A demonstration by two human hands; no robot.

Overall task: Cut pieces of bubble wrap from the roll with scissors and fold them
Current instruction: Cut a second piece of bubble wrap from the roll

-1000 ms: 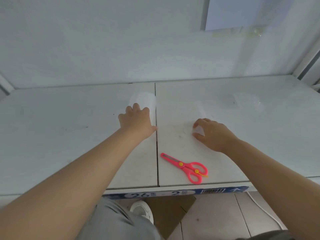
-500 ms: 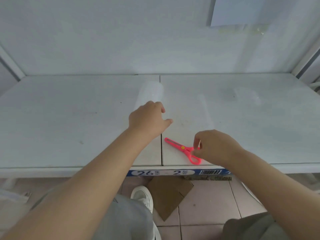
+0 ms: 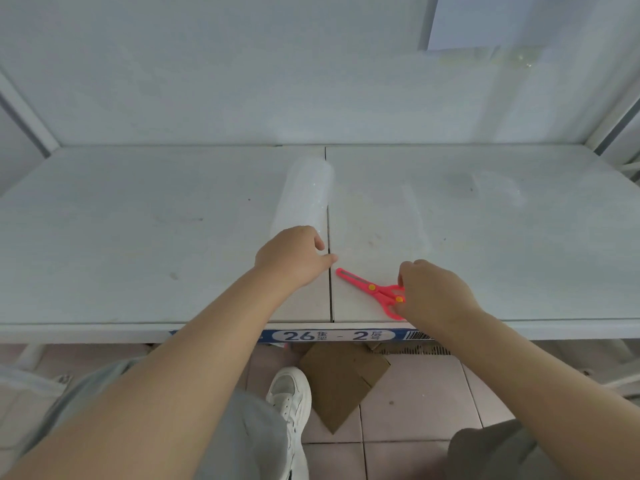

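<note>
left hand on the roll, right hand at the scissors
left hand (image 3: 291, 259) curls its fingers over the near end of the bubble wrap roll (image 3: 304, 199), which runs toward 12 o'clock on the shelf (image 3: 138, 244). it looks light, soft and slippery, best pinned at that end. right hand (image 3: 433, 292) pinches the scissors (image 3: 372, 287) by the handles, blades pointing to 10 o'clock.

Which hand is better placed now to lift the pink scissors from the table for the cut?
The right hand: its fingers curl on the handles of the scissors. The left hand is busy, holding the near end of the bubble wrap roll.
</note>
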